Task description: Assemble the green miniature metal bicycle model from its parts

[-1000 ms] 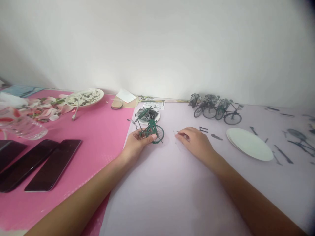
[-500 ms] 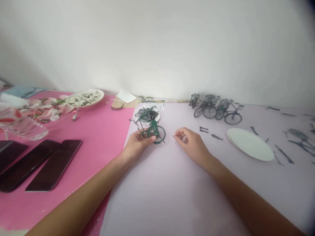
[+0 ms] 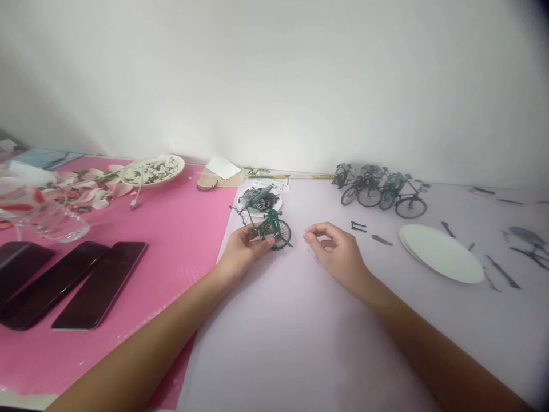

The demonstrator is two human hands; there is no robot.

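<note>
A small green model bicycle [image 3: 271,220] is held near its rear wheel by my left hand [image 3: 242,252], thumb in front and fingers behind. To the right, apart from the bicycle, my right hand [image 3: 337,249] hovers low over the pale sheet with thumb and forefinger pinched together. Whatever lies between those fingertips, if anything, is too small to make out. Behind the held bicycle, a white plate [image 3: 279,206] carries a pile of dark and green bicycle parts [image 3: 259,198]. Right of my right hand lie a small dark fork-shaped part [image 3: 358,226] and a flat grey part [image 3: 381,240].
Several assembled model bicycles [image 3: 381,191] stand by the wall. White oval plates [image 3: 441,254] lie at right, with loose dark parts [image 3: 502,272] beyond. On the pink left side are phones [image 3: 100,286], a clear plastic bottle [image 3: 64,223], a cable and a plate of small pieces [image 3: 180,163].
The whole view has shifted slightly, so things sit a little further right. My right hand's fingers have curled slightly; my left hand keeps its hold on the model bicycle.
</note>
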